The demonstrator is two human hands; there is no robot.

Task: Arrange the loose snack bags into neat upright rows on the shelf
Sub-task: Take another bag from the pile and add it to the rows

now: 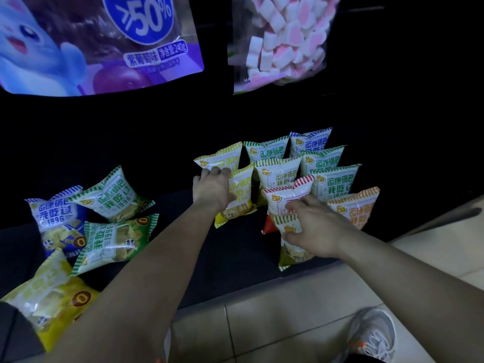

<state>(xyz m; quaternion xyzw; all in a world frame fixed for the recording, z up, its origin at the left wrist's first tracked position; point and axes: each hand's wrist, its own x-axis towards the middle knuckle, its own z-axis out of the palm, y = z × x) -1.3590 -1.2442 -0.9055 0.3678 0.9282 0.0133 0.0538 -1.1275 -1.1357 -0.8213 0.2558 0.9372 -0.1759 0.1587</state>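
Small snack bags stand in upright rows on the right of the dark low shelf (230, 247). My left hand (212, 189) grips the top of a yellow-striped bag (241, 195) at the front of the left row. My right hand (314, 226) holds an olive-green bag (290, 255) upright at the shelf's front, just ahead of a red-striped bag (285, 197). An orange bag (358, 205) stands to the right. Loose bags lie on the left: a blue one (56, 218), two green ones (115, 195) (115, 242) and a yellow one (49, 297).
A large purple grape-flavour bag (104, 40) and a clear bag of pink-and-white marshmallows (282, 40) hang above the shelf. Pale floor tiles (288, 323) run along the shelf's front edge, with a grey sneaker (372, 334) at the lower right.
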